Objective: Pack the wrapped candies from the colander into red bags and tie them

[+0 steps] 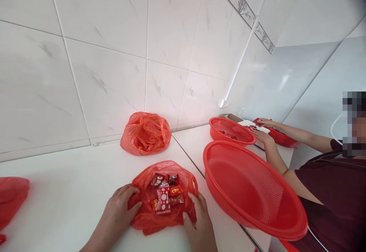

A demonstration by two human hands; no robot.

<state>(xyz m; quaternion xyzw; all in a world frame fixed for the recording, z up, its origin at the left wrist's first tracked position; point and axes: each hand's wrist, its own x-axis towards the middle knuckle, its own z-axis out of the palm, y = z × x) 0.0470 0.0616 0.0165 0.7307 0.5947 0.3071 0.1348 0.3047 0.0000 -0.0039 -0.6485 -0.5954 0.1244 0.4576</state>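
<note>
A red plastic bag point(145, 226) lies with its mouth spread wide on the white table in front of me. Several wrapped candies point(163, 200) rest inside it, in red, dark and white wrappers. At the bag's left edge my left hand point(121, 208) is closed, its thumb and fingers gripping the plastic. My right hand point(200, 219) holds the opposite edge between thumb and fingers, just below a hole in the plastic. The fingertips of both hands are partly covered by the bag's folds.
A big red basket point(237, 191) stands right of the bag. Behind are another red bag point(145, 134) and a smaller red basket point(233, 130) holding some packets. More red plastic point(13, 198) lies far left. At right, a person's hands point(264, 135) work over small packets.
</note>
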